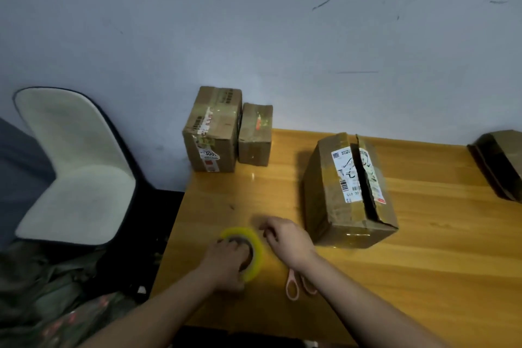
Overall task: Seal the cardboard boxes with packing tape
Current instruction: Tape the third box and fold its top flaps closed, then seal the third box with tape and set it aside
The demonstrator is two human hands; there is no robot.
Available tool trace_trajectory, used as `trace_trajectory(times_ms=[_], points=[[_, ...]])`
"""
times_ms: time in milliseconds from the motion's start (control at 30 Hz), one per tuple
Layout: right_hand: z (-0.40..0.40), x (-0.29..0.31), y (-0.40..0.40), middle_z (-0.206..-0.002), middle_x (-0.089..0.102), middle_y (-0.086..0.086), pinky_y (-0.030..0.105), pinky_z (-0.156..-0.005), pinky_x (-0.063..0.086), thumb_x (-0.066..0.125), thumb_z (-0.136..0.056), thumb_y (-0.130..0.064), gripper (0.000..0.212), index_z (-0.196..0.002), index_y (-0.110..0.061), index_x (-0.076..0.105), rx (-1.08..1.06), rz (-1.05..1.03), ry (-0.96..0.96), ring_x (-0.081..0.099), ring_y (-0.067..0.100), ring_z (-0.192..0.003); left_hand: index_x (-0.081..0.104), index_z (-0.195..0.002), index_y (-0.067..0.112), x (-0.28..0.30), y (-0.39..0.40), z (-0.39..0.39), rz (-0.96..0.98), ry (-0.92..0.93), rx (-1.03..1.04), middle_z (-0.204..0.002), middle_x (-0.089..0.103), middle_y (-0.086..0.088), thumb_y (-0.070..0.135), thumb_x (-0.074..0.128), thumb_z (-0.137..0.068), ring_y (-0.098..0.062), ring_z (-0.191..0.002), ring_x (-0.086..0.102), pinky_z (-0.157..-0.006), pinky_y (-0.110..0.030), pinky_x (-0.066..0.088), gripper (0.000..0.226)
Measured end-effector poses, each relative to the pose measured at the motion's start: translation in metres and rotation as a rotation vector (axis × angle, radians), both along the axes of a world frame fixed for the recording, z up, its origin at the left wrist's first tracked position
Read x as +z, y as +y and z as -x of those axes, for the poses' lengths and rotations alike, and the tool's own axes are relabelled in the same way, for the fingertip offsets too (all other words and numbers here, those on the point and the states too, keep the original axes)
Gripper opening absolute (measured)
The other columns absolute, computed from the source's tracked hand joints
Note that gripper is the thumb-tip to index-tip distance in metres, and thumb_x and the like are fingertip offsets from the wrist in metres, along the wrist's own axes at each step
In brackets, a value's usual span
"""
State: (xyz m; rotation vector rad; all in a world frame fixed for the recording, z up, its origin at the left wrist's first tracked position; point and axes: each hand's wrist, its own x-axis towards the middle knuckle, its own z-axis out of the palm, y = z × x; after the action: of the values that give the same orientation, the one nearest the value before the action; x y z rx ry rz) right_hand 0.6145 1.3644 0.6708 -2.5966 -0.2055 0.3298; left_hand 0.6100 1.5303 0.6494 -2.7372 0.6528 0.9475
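Note:
A yellowish roll of packing tape (250, 237) lies on the wooden table (423, 277) near its left front. My left hand (226, 263) grips the roll, fingers hooked into its core. My right hand (285, 240) is just right of the roll, fingers curled at the roll's edge; whether it pinches the tape end is unclear. Right of my hands stands a large cardboard box (347, 195) with a shipping label and its top flaps parted along a dark gap. Two smaller taped boxes (211, 133) (255, 135) stand against the wall at the table's back left.
Pink-handled scissors (293, 288) lie on the table under my right wrist. Another cardboard box (500, 164) pokes in at the right edge. A cream chair (76, 172) stands left of the table, with clutter on the floor below it.

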Motion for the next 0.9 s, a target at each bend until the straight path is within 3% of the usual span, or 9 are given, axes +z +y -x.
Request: trace_trajectory(times_ms=[100,200,267,367,433,500,633,767,900], points=[[0.000,-0.012,0.004,-0.126,0.062,0.001,0.029,-0.081,0.045,0.046,-0.098,-0.020,0.029,-0.124,-0.020,0.058,-0.162,-0.089,0.102,0.058,0.023,-0.111,0.043,-0.135,0.013,-0.022,0.004,0.015,-0.136,-0.047,-0.120,-0.140,0.044,-0.010,0.039,0.061,-0.089,-0.028,-0.133,0.037,-0.114,-0.048,0.016,0.056],[0.002,-0.017,-0.002,-0.125,0.061,0.004,0.027,-0.074,0.039,0.049,-0.097,-0.020,0.026,-0.121,-0.017,0.059,-0.230,-0.122,0.148,0.058,0.024,-0.111,0.058,-0.120,0.014,-0.024,0.007,0.017,-0.060,-0.157,-0.162,-0.125,0.057,-0.009,0.026,0.054,-0.094,-0.027,-0.121,0.049,-0.111,-0.046,0.022,0.030],[0.002,-0.018,-0.010,-0.126,0.059,0.006,0.026,-0.078,0.040,0.053,-0.096,-0.021,0.026,-0.121,-0.017,0.059,-0.246,-0.159,0.172,0.056,0.024,-0.113,0.060,-0.117,0.018,-0.020,0.008,0.010,0.033,-0.156,-0.138,-0.122,0.059,-0.004,0.037,0.056,-0.091,-0.025,-0.118,0.051,-0.107,-0.043,0.029,0.033],[0.002,-0.009,-0.022,-0.131,0.049,0.004,0.020,-0.098,0.036,0.065,-0.090,-0.028,0.043,-0.131,-0.021,0.051,-0.220,-0.329,0.209,0.048,0.019,-0.124,0.063,-0.115,0.021,-0.008,0.013,-0.009,0.414,0.015,0.261,-0.120,0.063,0.001,0.049,0.064,-0.079,-0.020,-0.113,0.057,-0.101,-0.039,0.042,0.046],[0.003,0.004,-0.027,-0.140,0.039,-0.002,0.026,-0.108,0.032,0.071,-0.085,-0.038,0.063,-0.139,-0.027,0.040,-0.194,-0.456,0.226,0.039,0.013,-0.131,0.065,-0.117,0.013,0.008,0.013,-0.019,0.819,0.257,0.608,-0.115,0.067,-0.003,0.040,0.076,-0.073,-0.022,-0.107,0.063,-0.095,-0.043,0.050,0.052],[0.002,0.022,-0.031,-0.148,0.029,-0.008,0.034,-0.113,0.033,0.074,-0.080,-0.045,0.084,-0.147,-0.029,0.027,-0.180,-0.548,0.210,0.032,0.009,-0.135,0.061,-0.123,0.010,0.027,0.009,-0.024,1.027,0.369,0.753,-0.115,0.067,-0.004,0.027,0.079,-0.076,-0.021,-0.106,0.064,-0.090,-0.038,0.054,0.053],[-0.006,0.061,-0.038,-0.153,0.021,-0.011,0.023,-0.106,0.035,0.077,-0.074,-0.049,0.099,-0.151,-0.032,0.017,-0.188,-0.648,0.111,0.030,0.005,-0.136,0.050,-0.126,0.023,0.063,-0.008,-0.028,1.242,0.414,0.721,-0.112,0.061,0.008,0.015,0.067,-0.087,-0.005,-0.097,0.062,-0.070,-0.013,0.050,0.043],[-0.013,0.094,-0.053,-0.151,0.031,-0.009,0.000,-0.090,0.035,0.078,-0.070,-0.047,0.102,-0.151,-0.031,0.019,-0.189,-0.709,0.014,0.035,-0.001,-0.133,0.052,-0.119,0.027,0.093,-0.025,-0.029,1.318,0.320,0.546,-0.116,0.061,-0.002,0.020,0.073,-0.081,-0.009,-0.099,0.062,-0.081,-0.029,0.055,0.043],[-0.015,0.110,-0.074,-0.146,0.041,-0.011,0.026,-0.109,0.037,0.081,-0.065,-0.050,0.106,-0.150,-0.028,0.022,-0.172,-0.705,-0.021,0.038,-0.009,-0.130,0.053,-0.121,0.027,0.104,-0.034,-0.025,1.315,0.199,0.456,-0.117,0.061,-0.003,0.049,0.070,-0.062,-0.017,-0.106,0.060,-0.088,-0.039,0.053,0.066]])
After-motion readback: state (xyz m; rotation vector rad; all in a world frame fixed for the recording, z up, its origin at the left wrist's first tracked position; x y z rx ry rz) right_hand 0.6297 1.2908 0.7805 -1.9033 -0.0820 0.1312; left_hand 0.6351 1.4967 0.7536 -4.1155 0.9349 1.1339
